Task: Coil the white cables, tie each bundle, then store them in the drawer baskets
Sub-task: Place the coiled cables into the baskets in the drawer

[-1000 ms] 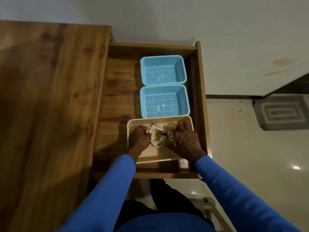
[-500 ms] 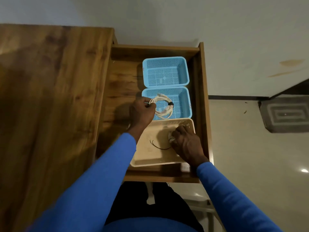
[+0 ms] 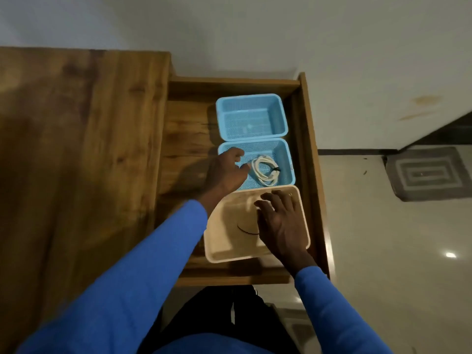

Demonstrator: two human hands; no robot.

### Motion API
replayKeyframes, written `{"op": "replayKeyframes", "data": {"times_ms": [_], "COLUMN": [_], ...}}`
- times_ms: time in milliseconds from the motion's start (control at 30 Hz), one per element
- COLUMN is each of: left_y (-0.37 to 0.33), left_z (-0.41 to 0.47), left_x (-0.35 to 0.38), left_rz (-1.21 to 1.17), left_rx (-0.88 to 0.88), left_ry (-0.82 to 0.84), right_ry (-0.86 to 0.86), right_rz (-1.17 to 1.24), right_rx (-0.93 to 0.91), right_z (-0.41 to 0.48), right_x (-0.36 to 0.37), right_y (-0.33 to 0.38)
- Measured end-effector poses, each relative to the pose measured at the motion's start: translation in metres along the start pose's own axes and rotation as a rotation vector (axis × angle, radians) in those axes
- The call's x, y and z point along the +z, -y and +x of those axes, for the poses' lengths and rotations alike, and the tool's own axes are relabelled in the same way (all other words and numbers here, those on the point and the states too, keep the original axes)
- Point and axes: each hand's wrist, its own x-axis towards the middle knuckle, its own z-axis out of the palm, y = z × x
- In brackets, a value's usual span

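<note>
a wooden desk stood by a pale wall, its drawer open. the coiled white cable lay in the middle blue basket, just beside the slack, empty fingers of the left hand; the right hand lay spread in the beige basket.

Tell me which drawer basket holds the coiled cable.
The middle basket, the nearer blue one: the coiled white cable lies in it. The far blue basket and beige basket show none.

White cable (black tie), blue basket
</note>
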Motion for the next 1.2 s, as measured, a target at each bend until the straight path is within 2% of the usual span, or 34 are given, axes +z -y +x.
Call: {"op": "replayKeyframes", "data": {"times_ms": [100,233,333,400,500,567,667,733,833,933,1067,1200], "left_y": [0.026,0.069,0.119,0.157,0.219,0.259,0.313,0.326,0.321,0.290,0.220,0.122], "left_z": [-0.054,-0.147,-0.216,-0.256,-0.298,-0.312,-0.314,-0.309,-0.299,-0.283,-0.223,-0.150], "left_x": [-0.051,-0.133,-0.189,-0.219,-0.250,-0.265,-0.273,-0.271,-0.259,-0.244,-0.210,-0.158], "left_rz": [-0.094,-0.009,0.163,0.280,0.247,0.221,0.107,0.029,0.037,0.054,-0.084,-0.063], "left_rx": [0.093,0.111,0.007,-0.182,-0.487,-0.640,-0.712,-0.676,-0.579,-0.391,-0.079,0.242], "left_ry": [-0.119,-0.428,-0.742,-0.895,-0.966,-0.917,-0.787,-0.772,-0.863,-0.897,-0.701,-0.509], "right_ry": [-0.058,0.013,0.124,0.210,0.279,0.303,0.285,0.312,0.367,0.338,0.248,0.073], "right_rz": [0.118,0.283,0.314,0.281,0.205,0.116,0.097,0.105,0.138,0.210,0.274,0.311], "right_rx": [-0.092,-0.310,-0.468,-0.570,-0.676,-0.672,-0.661,-0.670,-0.699,-0.680,-0.454,-0.165], "right_z": [0.021,0.046,0.058,0.062,0.064,0.061,0.055,0.053,0.057,0.064,0.072,0.084], "right_x": [0.004,0.020,0.035,0.046,0.064,0.076,0.087,0.087,0.079,0.062,0.044,0.025], "right_y": [0.035,0.106,0.168,0.207,0.252,0.269,0.273,0.270,0.266,0.258,0.215,0.137]}}
